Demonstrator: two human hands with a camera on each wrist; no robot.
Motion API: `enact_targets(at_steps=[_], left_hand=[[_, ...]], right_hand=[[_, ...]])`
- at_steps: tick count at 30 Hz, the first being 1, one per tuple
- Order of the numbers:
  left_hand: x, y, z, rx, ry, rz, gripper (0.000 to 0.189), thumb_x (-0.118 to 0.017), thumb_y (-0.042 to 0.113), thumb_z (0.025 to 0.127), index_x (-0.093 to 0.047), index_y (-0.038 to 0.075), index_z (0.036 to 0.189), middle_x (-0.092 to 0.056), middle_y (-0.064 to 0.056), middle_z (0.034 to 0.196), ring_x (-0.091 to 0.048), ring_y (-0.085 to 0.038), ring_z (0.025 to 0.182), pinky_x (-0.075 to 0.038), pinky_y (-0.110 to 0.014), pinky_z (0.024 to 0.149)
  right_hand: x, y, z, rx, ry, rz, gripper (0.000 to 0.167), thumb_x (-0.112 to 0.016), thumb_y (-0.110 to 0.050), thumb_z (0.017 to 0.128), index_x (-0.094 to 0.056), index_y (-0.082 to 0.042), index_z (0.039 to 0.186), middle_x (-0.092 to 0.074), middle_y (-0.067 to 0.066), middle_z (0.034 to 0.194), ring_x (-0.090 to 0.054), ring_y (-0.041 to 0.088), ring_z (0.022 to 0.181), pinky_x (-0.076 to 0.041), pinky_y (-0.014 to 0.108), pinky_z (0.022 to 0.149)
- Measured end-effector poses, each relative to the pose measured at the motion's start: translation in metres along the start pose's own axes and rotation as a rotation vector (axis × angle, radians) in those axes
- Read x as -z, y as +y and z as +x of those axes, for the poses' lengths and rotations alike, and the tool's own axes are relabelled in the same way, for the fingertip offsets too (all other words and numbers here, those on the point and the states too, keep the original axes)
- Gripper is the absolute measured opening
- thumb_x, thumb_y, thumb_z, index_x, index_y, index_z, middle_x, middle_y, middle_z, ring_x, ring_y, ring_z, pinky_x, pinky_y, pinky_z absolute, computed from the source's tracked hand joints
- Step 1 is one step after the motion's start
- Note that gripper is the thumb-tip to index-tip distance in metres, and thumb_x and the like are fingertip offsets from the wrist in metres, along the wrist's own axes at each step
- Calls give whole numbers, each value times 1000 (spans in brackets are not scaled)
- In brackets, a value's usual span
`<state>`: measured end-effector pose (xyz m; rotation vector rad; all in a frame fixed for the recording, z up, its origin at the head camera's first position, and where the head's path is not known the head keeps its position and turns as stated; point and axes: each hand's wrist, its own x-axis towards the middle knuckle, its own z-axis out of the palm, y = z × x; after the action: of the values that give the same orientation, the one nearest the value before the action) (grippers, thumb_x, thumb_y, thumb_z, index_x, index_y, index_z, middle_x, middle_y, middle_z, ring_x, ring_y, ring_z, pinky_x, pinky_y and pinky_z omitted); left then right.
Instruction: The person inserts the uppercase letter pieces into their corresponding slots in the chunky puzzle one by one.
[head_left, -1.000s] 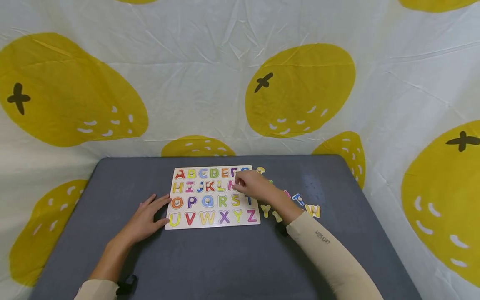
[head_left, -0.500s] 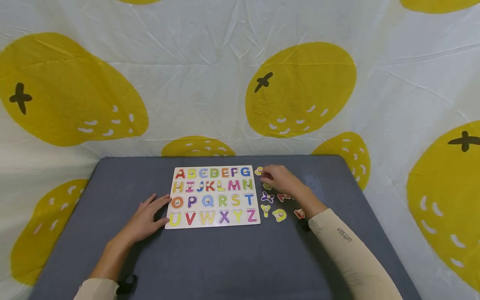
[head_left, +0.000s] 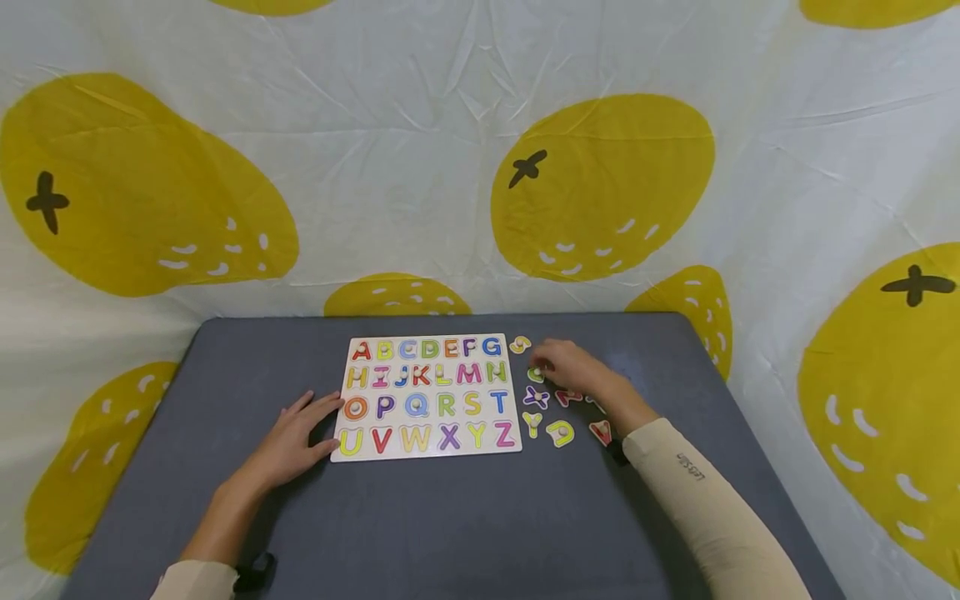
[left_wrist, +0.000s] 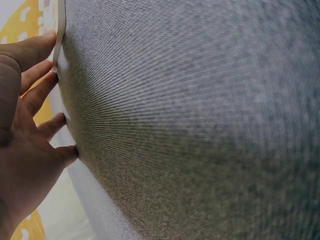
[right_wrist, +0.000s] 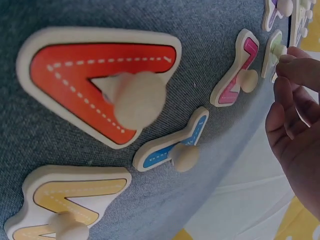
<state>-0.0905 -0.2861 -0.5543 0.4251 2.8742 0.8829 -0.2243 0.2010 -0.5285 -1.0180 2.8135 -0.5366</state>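
Observation:
A wooden alphabet board [head_left: 431,456] with colourful letters lies on the grey table. My left hand [head_left: 287,446] rests at its left edge, fingers spread; in the left wrist view its fingertips touch the board's edge [left_wrist: 60,35]. To the right of the board, my right hand [head_left: 573,369] reaches among loose letter pieces. In the right wrist view its thumb and index finger pinch the knob of a green letter piece [right_wrist: 272,55]; which letter it is cannot be told. Close by lie a purple X [head_left: 536,397], a pink Z [right_wrist: 236,70] and a yellow Y [head_left: 532,423].
Further loose knobbed pieces are a yellow U [head_left: 560,432], a red V [right_wrist: 105,60], a blue T [right_wrist: 175,145], a yellow-orange W [right_wrist: 75,192] and a yellow piece [head_left: 520,344] by the board's upper right corner. A lemon-print curtain [head_left: 405,192] hangs behind the table.
My right hand has moved from the board's upper right to the loose pieces beside it, its fingers now at the green piece. My left hand has stayed at the board's left edge.

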Motion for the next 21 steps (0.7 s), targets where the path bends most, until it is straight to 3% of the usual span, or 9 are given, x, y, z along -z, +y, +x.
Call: enact_targets(at_steps=[13, 21], left_hand=[[-3, -3, -2, -1, 11, 5, 66, -79, 15, 90, -53, 7, 150, -46, -20, 158, -23, -57, 150, -13, -85, 110], [-3, -3, -3, 4, 13, -4, 66, -79, 17, 90, -53, 8, 150, -46, -19, 159, -22, -56, 150, -13, -84, 111]], right_hand=[[-9, -3, -3, 0, -20, -47, 13, -69, -1, 96, -76, -10, 102, -67, 6, 102, -65, 24, 95, -56, 44, 85], [-11, 2, -3, 45, 21, -50, 12, -72, 0, 94, -76, -9, 101, -68, 5, 99, -66, 23, 91, -57, 41, 83]])
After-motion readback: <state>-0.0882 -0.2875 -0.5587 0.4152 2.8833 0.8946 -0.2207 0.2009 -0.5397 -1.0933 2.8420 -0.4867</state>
